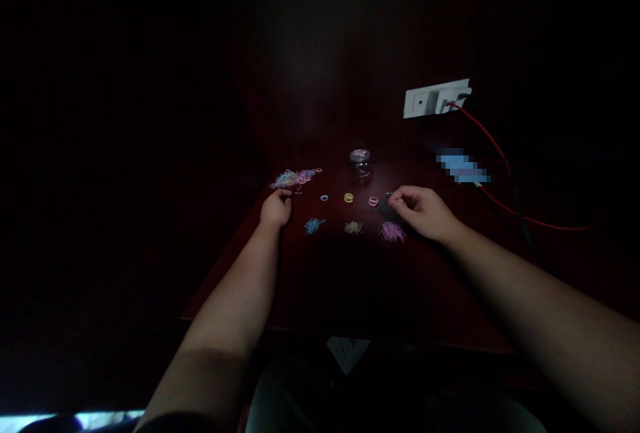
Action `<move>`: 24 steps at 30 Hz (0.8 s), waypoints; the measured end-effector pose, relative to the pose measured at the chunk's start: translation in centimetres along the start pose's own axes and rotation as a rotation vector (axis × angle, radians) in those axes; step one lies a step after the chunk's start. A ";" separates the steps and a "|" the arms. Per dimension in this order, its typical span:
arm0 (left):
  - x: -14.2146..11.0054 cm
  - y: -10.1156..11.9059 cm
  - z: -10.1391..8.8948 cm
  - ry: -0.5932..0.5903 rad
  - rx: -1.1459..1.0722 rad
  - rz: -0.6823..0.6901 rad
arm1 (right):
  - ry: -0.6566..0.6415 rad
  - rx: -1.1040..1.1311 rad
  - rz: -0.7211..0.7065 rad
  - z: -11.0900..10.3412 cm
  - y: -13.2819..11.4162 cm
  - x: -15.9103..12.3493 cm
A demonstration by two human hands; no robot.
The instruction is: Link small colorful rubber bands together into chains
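Note:
My left hand (pixel 277 209) lies at the near edge of a mixed pile of small coloured bands (pixel 295 178), index finger stretched out and thumb apart from it. A few loose bands lie just beyond its fingertip. My right hand (pixel 423 209) has thumb and index finger pinched together at a small green band (pixel 389 193), mostly hidden by the fingertips. Between the hands stand a blue ring (pixel 324 198), yellow rings (pixel 349 198) and pink rings (pixel 373 201) in a row. Nearer lie a blue heap (pixel 313 225), a yellowish heap (pixel 353 227) and a purple heap (pixel 392 231) of thin bands.
A clear round lidded jar (pixel 359 158) stands at the back of the dark red table (pixel 320 286). To the right is a blurred blue device (pixel 463 166) with a red cable (pixel 500 205). A white wall socket (pixel 436 98) holds a plug. The surroundings are very dark.

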State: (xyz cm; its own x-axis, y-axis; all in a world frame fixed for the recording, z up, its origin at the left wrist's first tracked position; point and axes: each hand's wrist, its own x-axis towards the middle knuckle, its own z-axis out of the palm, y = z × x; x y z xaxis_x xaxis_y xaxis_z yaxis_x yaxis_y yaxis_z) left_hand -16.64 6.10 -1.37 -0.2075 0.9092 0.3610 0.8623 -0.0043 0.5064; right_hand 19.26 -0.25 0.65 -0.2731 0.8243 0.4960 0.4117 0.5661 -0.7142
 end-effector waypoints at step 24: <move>-1.2 5.8 -0.4 0.060 -0.237 0.375 | -0.031 0.040 0.094 0.2 -0.8 -0.2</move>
State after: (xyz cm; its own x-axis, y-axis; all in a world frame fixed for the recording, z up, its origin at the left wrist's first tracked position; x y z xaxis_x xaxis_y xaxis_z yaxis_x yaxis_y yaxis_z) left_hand -11.55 4.81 1.44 0.0670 0.8010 0.5949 0.7548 -0.4307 0.4948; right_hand 18.83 -0.86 1.02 -0.2620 0.8731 0.4112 0.4021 0.4861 -0.7759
